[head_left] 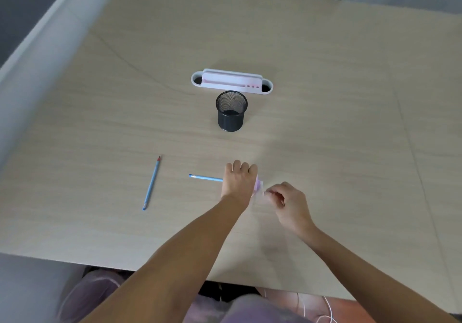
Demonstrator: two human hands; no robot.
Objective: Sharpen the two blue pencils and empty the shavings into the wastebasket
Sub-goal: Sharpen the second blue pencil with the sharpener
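One blue pencil (151, 183) lies loose on the table at the left, its dark red tip pointing away from me. My left hand (238, 181) grips a second blue pencil (206, 178), whose eraser end sticks out to the left. A small pink and clear sharpener (259, 187) sits between my hands, mostly hidden and blurred. My right hand (290, 201) pinches its right side with the fingertips. The black mesh wastebasket (231, 111) stands upright farther back, at the table's centre.
A white desk organiser (232, 82) with pink trim stands just behind the wastebasket. The wooden table's (337, 97) near edge runs just above my lap. A white wall ledge runs along the left, and dark chair legs show at the far side.
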